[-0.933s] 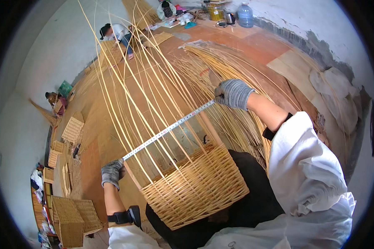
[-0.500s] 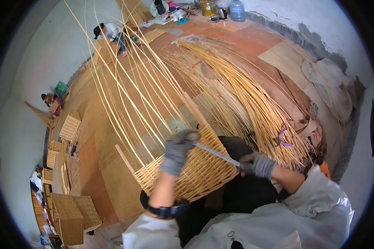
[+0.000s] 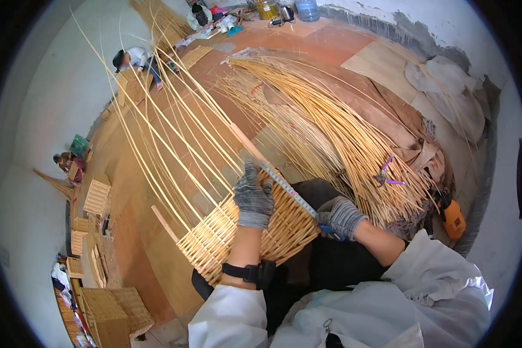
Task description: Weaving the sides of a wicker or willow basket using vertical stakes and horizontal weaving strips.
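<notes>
Tan, half-woven wicker basket sits lower centre. Grey-knit-gloved left hand is at upper end of white measuring-tape strip, can't tell if pinching; grey-knit-gloved right hand grips blue tape case. Likely measuring the side; next calls for taut tape.

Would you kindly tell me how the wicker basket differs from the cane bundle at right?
The wicker basket is closely woven; the cane bundle is loose rods. The wicker basket has a tape measure along its right side; the cane bundle lies fanned, with a purple-handled tool on it. Both look tan.
</notes>
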{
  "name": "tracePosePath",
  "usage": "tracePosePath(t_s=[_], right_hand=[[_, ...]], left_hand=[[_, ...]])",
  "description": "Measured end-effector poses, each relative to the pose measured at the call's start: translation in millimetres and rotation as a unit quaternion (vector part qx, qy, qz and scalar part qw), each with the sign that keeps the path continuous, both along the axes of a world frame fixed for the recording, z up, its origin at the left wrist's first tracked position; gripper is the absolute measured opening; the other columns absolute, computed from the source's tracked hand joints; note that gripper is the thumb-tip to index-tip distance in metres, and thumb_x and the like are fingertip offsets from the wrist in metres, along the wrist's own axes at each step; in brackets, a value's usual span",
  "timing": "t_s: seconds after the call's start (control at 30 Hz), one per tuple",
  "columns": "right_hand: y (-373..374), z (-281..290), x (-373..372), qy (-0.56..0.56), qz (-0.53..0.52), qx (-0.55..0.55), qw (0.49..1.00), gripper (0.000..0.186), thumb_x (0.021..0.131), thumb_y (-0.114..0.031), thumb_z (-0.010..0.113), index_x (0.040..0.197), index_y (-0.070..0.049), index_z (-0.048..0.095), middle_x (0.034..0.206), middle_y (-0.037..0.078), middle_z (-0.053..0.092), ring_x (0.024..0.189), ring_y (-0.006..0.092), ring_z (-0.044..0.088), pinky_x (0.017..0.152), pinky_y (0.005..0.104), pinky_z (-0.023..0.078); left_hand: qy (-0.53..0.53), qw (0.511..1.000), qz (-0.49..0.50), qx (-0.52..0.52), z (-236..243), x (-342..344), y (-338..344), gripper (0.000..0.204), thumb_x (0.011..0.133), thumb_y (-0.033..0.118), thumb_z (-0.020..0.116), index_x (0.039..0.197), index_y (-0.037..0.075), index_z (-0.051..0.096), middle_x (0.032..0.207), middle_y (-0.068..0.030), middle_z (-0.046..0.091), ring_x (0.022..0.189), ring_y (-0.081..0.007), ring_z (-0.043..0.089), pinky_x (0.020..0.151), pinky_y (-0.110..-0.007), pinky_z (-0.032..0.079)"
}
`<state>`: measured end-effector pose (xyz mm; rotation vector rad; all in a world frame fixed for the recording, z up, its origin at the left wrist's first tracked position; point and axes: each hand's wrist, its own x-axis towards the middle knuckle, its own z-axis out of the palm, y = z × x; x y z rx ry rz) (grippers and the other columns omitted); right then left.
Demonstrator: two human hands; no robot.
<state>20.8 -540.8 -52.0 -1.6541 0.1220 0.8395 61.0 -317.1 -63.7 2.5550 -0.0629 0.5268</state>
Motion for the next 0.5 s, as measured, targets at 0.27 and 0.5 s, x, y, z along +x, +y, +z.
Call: tracePosePath(t_s=[0.27, 0.5], right_hand=[[7.3, -24.3, -37.5, 0.123, -0.054, 0.067, 0.989, 0.019, 0.084, -0.015, 0.060, 0.083, 0.004, 0.064, 0.063, 0.010, 0.062, 0.052, 0.0153, 0.059, 0.045, 0.0258, 0.046], [4.6, 5.3, -12.9, -0.055, -0.013, 0.001, 0.998, 0.027, 0.087, -0.020, 0.055, 0.077, 0.004, 0.065, 0.061, 0.010, 0.061, 0.053, 0.0154, 0.060, 0.048, 0.0276, 0.048]], left_hand=[[-0.022, 0.998, 0.017, 0.051, -0.2, -1.5, 5.0, 0.037, 0.079, 0.008, 0.064, 0.116, 0.004, 0.057, 0.120, -0.0155, 0.054, 0.110, -0.0315, 0.053, 0.095, -0.037, 0.043], [-0.028, 0.997, 0.037, -0.067, 14.7, -3.8, -9.3, 0.035, 0.080, 0.010, 0.062, 0.114, 0.005, 0.058, 0.116, -0.0155, 0.058, 0.104, -0.0319, 0.056, 0.089, -0.038, 0.045]])
